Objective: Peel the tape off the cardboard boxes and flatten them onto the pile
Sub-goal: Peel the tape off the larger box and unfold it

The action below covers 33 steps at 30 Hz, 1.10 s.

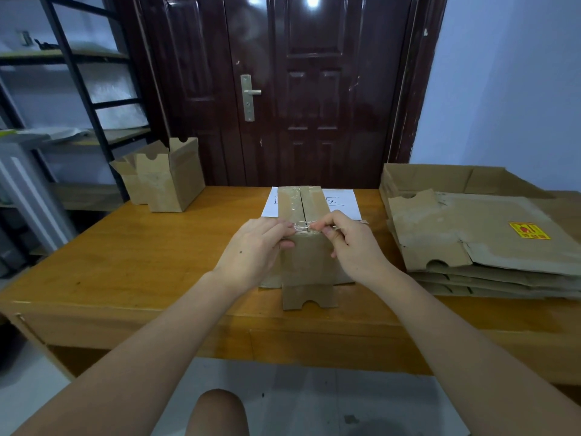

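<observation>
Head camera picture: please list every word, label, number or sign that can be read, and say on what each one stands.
White paper sheet under the taped box: large handwritten characters, mostly hidden by the box; the visible one at right reads like "区", uncertain.
Yellow sticker on the top flattened box of the pile: red print, too small to read.
No other text shows.

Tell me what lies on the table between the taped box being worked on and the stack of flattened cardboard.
Bare table in the head view; only the right hand overhangs it.
</observation>
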Motion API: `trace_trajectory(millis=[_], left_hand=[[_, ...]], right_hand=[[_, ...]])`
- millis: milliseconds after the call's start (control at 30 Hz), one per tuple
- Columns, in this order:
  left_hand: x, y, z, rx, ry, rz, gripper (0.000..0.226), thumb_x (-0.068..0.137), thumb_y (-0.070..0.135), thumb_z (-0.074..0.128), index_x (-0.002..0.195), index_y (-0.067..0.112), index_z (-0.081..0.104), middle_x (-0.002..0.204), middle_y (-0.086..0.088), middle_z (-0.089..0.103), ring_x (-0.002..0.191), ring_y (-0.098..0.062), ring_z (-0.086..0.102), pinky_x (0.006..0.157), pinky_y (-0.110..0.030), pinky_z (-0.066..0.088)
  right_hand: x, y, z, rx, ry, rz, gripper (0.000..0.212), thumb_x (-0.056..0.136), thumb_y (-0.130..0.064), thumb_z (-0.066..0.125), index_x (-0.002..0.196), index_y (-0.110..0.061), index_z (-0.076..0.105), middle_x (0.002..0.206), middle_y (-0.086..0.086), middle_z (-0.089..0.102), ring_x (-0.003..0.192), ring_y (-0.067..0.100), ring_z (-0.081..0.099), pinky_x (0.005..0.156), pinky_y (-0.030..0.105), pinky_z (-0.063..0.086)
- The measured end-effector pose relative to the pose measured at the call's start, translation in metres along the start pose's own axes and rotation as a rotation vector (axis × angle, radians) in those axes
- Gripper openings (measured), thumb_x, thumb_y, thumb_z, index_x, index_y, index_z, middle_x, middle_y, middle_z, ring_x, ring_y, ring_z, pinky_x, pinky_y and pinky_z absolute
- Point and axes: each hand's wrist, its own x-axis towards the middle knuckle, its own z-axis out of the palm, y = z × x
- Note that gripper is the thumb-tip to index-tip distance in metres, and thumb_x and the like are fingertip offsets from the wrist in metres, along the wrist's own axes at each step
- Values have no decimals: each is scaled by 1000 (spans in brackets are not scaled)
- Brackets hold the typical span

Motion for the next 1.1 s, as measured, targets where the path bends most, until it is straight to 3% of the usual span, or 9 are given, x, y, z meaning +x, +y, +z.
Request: trace_trajectory(millis=[133, 267, 367, 533, 600, 700, 767, 900, 1100], left_hand=[[3, 0, -6, 83, -2, 80, 22, 92, 20, 72, 110, 10, 75, 113, -8, 75, 103, -28, 72, 86, -43, 58], [10, -1, -11, 110, -24, 169, 21, 100, 29, 57, 102, 12, 69, 94, -3, 74, 81, -25, 71, 67, -40, 55], [7, -4, -10, 188, -25, 213, 19, 101, 28, 56, 93, 15, 67, 96, -3, 75, 84, -22, 73, 63, -38, 54], [7, 3, -10, 266, -72, 120, 9, 93, 23, 69, 96, 16, 65, 96, 0, 75, 80, -19, 73, 67, -35, 50], [11, 5, -9, 337, -116, 79, 16, 91, 23, 75, 98, 20, 62, 87, 7, 70, 67, -14, 66, 69, -30, 45], [15, 8, -13, 424, -182, 59, 22, 90, 22, 77, 98, 23, 56, 77, 12, 62, 58, -12, 57, 71, -30, 43], [18, 10, -17, 433, -153, 80, 19, 92, 25, 73, 94, 22, 55, 71, 11, 60, 54, -13, 55, 68, -30, 42], [22, 12, -21, 353, -121, 32, 45, 104, 56, 28, 90, 22, 54, 69, 10, 60, 56, -14, 57, 69, -32, 42], [15, 1, -30, 64, -193, -130, 57, 92, 70, 30, 106, 26, 63, 98, 13, 71, 88, -9, 64, 96, -33, 44]], right_hand=[[0, -2, 0, 11, 4, -3, 19, 106, -17, 50, 116, -23, 65, 108, -18, 64, 79, -12, 57, 69, 6, 43], [-3, -8, -1, -14, -32, 9, 20, 105, -23, 52, 123, -27, 60, 110, -17, 61, 90, -4, 57, 78, 16, 43], [-8, -14, -2, -208, -103, -52, 44, 96, -31, 61, 137, -36, 45, 121, -15, 57, 81, -2, 52, 78, 21, 45], [-10, -19, 11, -534, -104, -177, 87, 92, -42, 69, 157, -42, 11, 149, -7, 41, 123, 17, 47, 105, 37, 45], [-10, -20, 19, -564, -48, -210, 80, 91, -46, 70, 155, -39, 23, 146, -4, 42, 126, 19, 46, 105, 40, 45], [-8, -18, 29, -366, 75, -136, 52, 87, -40, 78, 134, -29, 58, 139, -4, 48, 125, 19, 47, 104, 38, 47], [-6, -16, 36, -210, 139, -82, 40, 83, -35, 83, 119, -25, 70, 134, -6, 51, 124, 18, 45, 102, 31, 44], [-5, -24, 43, 106, 174, 76, 21, 83, -30, 82, 103, -27, 78, 127, -15, 48, 124, 11, 39, 95, 13, 32], [-4, -27, 44, 36, 141, 47, 12, 80, -32, 85, 88, -27, 78, 127, -15, 50, 121, 11, 37, 95, 18, 32]])
